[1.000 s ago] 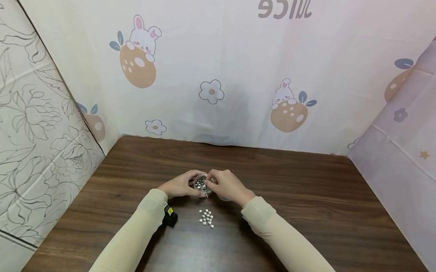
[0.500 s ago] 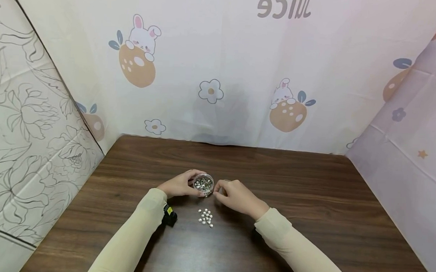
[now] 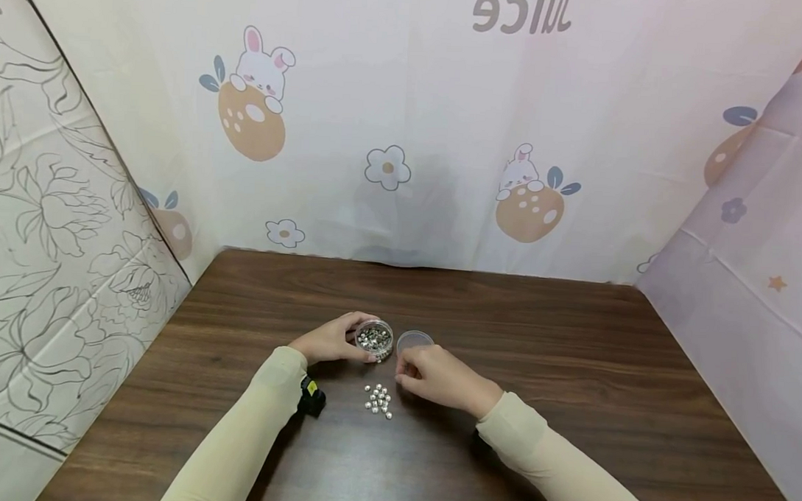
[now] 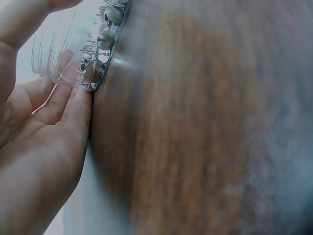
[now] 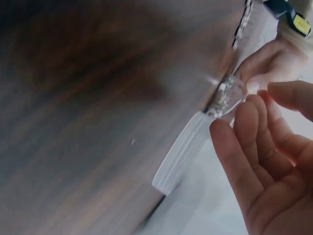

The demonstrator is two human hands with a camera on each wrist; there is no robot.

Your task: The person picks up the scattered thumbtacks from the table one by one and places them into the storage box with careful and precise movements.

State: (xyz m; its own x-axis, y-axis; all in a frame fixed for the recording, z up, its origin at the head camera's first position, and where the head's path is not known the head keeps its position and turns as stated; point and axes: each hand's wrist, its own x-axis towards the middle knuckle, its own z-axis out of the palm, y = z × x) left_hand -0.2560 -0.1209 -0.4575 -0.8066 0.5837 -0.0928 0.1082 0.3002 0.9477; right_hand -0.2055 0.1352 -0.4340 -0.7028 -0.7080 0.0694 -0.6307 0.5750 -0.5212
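Note:
My left hand [image 3: 331, 340] holds a clear round jar [image 4: 56, 46] upright on the table, thumb and fingers around its side. Dome-headed silvery thumbtacks [image 3: 374, 338] fill its lower part; in the left wrist view their heads and thin points show through the wall. To the right of the jar, my right hand [image 3: 446, 377] is low over the table with thumb and index fingertips together in a pinch on a thumbtack, which the fingers hide. Just beyond this hand lies a clear lid [image 3: 414, 338], partly covered by it. A small pile of loose thumbtacks [image 3: 379, 399] lies nearer me.
The dark wood table [image 3: 569, 374] runs back to a printed curtain [image 3: 446, 97], with further hangings at both sides. A black wrist device [image 3: 312, 398] with a yellow label sits below my left wrist, left of the loose pile.
My right hand has come out of the jar and moved right and toward me, uncovering the jar's opening and the lid. The left hand and jar have stayed in place.

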